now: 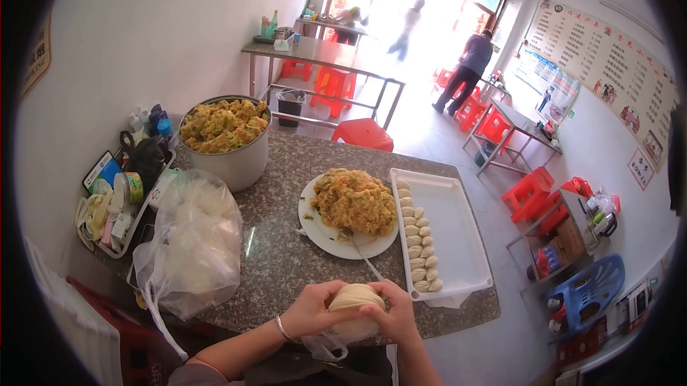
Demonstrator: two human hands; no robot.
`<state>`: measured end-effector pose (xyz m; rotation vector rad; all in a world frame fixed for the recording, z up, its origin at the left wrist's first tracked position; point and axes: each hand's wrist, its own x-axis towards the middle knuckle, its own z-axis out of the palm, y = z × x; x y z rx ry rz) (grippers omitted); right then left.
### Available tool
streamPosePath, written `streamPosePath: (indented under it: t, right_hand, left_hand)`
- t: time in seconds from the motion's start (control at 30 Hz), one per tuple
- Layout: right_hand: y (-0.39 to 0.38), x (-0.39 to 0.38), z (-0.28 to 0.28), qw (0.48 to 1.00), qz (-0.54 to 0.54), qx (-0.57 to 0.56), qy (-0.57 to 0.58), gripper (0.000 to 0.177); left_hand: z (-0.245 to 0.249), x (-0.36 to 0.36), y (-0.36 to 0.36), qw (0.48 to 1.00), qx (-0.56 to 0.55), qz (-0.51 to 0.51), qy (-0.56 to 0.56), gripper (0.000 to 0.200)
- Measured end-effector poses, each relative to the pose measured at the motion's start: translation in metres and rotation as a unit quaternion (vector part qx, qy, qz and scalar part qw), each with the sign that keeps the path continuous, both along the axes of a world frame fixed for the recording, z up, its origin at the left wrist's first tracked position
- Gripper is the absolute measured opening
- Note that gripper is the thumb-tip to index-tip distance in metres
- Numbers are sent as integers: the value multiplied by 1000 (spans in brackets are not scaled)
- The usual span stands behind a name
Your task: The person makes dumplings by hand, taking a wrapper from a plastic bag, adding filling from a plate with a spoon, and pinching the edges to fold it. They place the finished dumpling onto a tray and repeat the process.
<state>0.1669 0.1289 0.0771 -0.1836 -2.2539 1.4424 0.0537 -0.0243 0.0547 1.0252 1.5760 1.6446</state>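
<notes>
Just in front of my body, a thick stack of round dumpling wrappers (353, 297), its layered edges showing, is held between both hands. My left hand (315, 309) has its fingers closed around the left side, and my right hand (393, 312) grips the right side. Part of a clear plastic bag (325, 346) hangs beneath them. Beyond the hands, a white plate (333, 246) bears a mound of orange-yellow filling (354, 201), with a metal utensil handle (369, 263) sticking out toward me. To the right, a white tray (458, 239) holds rows of folded dumplings (415, 243) along its left side.
A metal pot (243, 160) heaped with filling stands at the back left of the speckled table (279, 257). In front of it lies a plastic bag of pale contents (197, 243), beside a crate of small items (125, 200). A person (469, 64) bends over a far table.
</notes>
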Motion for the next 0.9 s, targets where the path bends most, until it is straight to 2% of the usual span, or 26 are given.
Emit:
streamPosePath:
  t: [0.07,0.13,0.17,0.27,0.37,0.43,0.57,0.63,0.67,0.73,0.87,0.9]
  right_hand:
    - [-2,0,-1,1000,-8,0,-25,46]
    - [-5,-1,-8,999,-49,-10,19,41]
    - [-6,-2,-8,999,-49,-11,18,41]
    - [-8,-2,-7,998,-63,2,24,42]
    - [-5,-3,-6,998,-36,11,42,45]
    - [-7,-5,6,999,-1,37,9,48]
    - [-2,-1,-1,999,1,34,-42,49]
    - [-4,-1,-13,999,-41,-28,8,49]
    - [-3,-2,-15,999,-40,-28,8,49]
    - [-2,-2,-17,997,-69,-33,30,40]
    - [0,-4,-6,999,-18,-35,37,40]
    - [0,-5,0,1000,-1,6,18,44]
  left_hand:
    - [-3,1,1,1000,-15,-8,7,46]
    - [-8,5,3,998,53,14,-39,47]
    - [-7,5,5,998,53,13,-39,47]
    - [-1,7,3,997,53,49,16,48]
    - [11,1,0,1000,10,19,-14,50]
    - [12,-3,-2,999,-33,-2,23,48]
    - [9,-1,-2,997,-61,-19,34,49]
    - [-1,4,2,999,19,18,-33,52]
    - [-3,6,3,999,19,19,-34,52]
    - [-4,8,5,989,52,8,-141,54]
    - [6,-1,-1,993,27,-6,-111,51]
    - [12,-3,-3,998,-18,-17,-61,50]
